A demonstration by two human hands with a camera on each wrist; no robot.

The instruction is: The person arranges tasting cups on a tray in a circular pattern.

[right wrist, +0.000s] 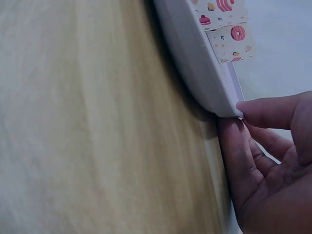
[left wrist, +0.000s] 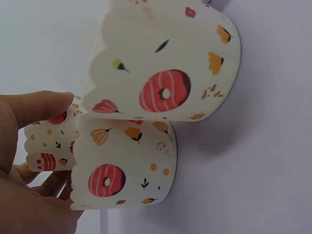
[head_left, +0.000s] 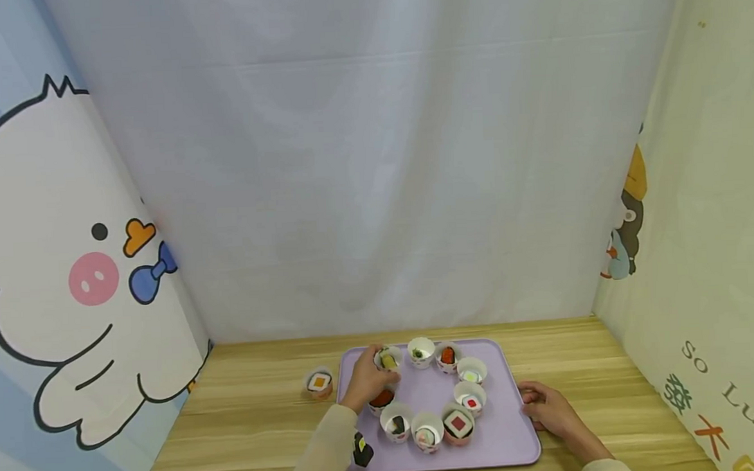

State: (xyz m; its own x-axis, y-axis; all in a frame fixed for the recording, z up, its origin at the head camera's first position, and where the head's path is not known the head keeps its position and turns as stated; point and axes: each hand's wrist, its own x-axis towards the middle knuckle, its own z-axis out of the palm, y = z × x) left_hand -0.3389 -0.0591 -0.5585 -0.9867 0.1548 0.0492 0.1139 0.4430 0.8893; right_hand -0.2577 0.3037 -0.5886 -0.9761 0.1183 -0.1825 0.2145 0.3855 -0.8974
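Note:
My left hand holds a patterned paper cup with something yellow-green inside, at the far left of a lilac tray. In the left wrist view, thumb and fingers are around this cup, behind two nearer cups printed with doughnuts. Several more cups form a ring on the tray, among them one with a red filling by the left wrist and one with a white-and-red square piece. My right hand pinches the tray's right rim between thumb and fingers, as the right wrist view shows.
Left of the tray, on the wooden table, stands a cup with a white-and-orange square piece. A small dark piece with yellow-green on it lies at the tray's left front, beside the left sleeve. A pale curtain hangs behind the table.

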